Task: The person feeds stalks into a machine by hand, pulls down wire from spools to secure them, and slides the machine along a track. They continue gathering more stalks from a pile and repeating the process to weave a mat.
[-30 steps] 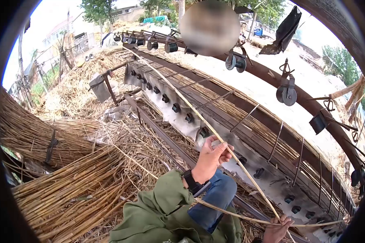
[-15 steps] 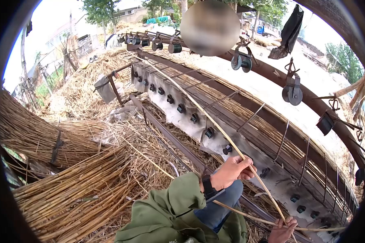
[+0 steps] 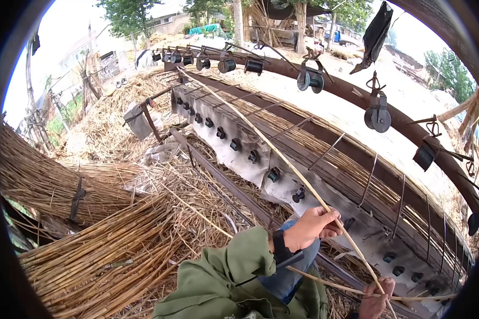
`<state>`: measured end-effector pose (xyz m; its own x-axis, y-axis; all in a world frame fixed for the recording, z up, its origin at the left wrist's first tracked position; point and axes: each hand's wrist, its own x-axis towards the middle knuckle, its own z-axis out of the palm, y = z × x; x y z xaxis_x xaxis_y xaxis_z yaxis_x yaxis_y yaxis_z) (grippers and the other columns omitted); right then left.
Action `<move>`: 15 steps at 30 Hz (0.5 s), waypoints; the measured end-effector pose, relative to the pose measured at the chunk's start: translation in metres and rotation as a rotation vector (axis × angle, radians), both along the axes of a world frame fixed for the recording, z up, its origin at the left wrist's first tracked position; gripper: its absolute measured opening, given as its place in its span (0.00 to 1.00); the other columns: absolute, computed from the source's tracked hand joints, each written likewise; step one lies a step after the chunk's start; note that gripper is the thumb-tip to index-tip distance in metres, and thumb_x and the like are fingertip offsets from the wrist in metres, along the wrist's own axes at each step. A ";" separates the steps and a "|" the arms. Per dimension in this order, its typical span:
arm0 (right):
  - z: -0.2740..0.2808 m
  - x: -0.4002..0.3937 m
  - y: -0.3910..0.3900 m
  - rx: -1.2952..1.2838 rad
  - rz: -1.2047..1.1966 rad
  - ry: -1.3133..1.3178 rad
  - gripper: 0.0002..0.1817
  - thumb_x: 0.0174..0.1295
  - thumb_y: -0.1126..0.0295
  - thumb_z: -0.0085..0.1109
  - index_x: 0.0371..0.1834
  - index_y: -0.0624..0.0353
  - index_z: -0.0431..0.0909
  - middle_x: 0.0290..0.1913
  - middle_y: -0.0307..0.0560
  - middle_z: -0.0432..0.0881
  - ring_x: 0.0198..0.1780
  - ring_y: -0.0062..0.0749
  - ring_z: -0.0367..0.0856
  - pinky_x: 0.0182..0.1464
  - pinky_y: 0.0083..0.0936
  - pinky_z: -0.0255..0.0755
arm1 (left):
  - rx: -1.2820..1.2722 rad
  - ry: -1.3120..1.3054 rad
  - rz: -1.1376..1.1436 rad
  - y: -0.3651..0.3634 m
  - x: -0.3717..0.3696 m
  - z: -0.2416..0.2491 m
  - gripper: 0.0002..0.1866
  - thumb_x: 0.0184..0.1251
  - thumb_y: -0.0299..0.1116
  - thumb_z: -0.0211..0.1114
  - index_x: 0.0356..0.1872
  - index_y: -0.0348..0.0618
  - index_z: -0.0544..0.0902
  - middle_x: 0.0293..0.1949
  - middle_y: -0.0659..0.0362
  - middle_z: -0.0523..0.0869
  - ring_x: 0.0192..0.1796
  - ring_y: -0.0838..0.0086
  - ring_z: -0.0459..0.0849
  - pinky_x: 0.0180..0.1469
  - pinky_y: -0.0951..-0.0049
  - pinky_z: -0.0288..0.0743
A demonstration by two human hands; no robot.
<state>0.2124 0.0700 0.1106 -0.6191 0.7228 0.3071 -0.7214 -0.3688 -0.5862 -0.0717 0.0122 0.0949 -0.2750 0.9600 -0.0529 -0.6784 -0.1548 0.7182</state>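
A long pale reed (image 3: 261, 136) runs slantwise over the frame of the loom-like machine (image 3: 245, 194). My left hand (image 3: 318, 226), with a dark watch at its wrist, pinches this reed between thumb and fingers. Farther down, close to the reed's lower end, my right hand (image 3: 378, 299) is closed around it. A second reed (image 3: 330, 283) crosses near my right hand. Beneath the long reed, a row of dark spools (image 3: 273, 174) sticks out of a grey cloth-like cover. Thin metal rods (image 3: 326, 151) stand along the frame, with packed reeds behind them.
A thick bundle of reeds (image 3: 98, 258) lies at the lower left, with a tied bundle (image 3: 42, 181) above it. Wire spools (image 3: 310, 80) hang from a curved rusty beam (image 3: 351, 90). Loose straw (image 3: 109, 117) covers the ground. A rusty pipe (image 3: 223, 178) runs before the machine.
Both hands have shifted slightly right with the reed, the left also a little down. My view has turned slightly, and the blurred patch at the top is gone.
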 end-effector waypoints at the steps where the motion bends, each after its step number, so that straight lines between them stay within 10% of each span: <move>1: 0.004 -0.004 -0.007 -0.109 -0.321 -0.411 0.10 0.65 0.75 0.47 0.24 0.55 0.66 0.25 0.39 0.64 0.24 0.24 0.60 0.32 0.20 0.62 | -0.009 0.036 0.007 -0.002 -0.005 0.001 0.11 0.68 0.35 0.57 0.43 0.37 0.75 0.37 0.53 0.82 0.36 0.71 0.84 0.36 0.79 0.80; 2: -0.027 -0.001 0.008 0.199 -0.293 -0.268 0.20 0.59 0.55 0.60 0.44 0.58 0.68 0.29 0.43 0.71 0.24 0.26 0.70 0.30 0.25 0.72 | -0.003 0.028 0.017 -0.006 -0.004 0.008 0.10 0.69 0.34 0.56 0.43 0.36 0.75 0.37 0.52 0.82 0.36 0.70 0.84 0.36 0.79 0.80; 7: -0.037 0.030 0.015 0.202 -0.169 -0.389 0.27 0.51 0.64 0.69 0.49 0.65 0.68 0.30 0.52 0.78 0.29 0.33 0.78 0.30 0.28 0.74 | 0.029 0.040 0.023 -0.022 0.000 0.024 0.07 0.70 0.28 0.52 0.43 0.37 0.71 0.42 0.45 0.81 0.41 0.62 0.85 0.40 0.76 0.83; 15: -0.052 0.082 0.027 -0.217 -0.630 -0.117 0.16 0.72 0.59 0.37 0.32 0.56 0.69 0.14 0.33 0.56 0.17 0.21 0.57 0.22 0.23 0.57 | 0.127 0.144 0.112 0.015 0.000 0.061 0.06 0.69 0.27 0.53 0.44 0.40 0.73 0.41 0.47 0.82 0.38 0.67 0.84 0.39 0.76 0.82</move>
<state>0.2942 0.0966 0.0584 -0.0791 0.9944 0.0703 -0.7734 -0.0167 -0.6337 -0.0719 0.0272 0.1556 -0.3763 0.9195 0.1137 -0.5439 -0.3186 0.7763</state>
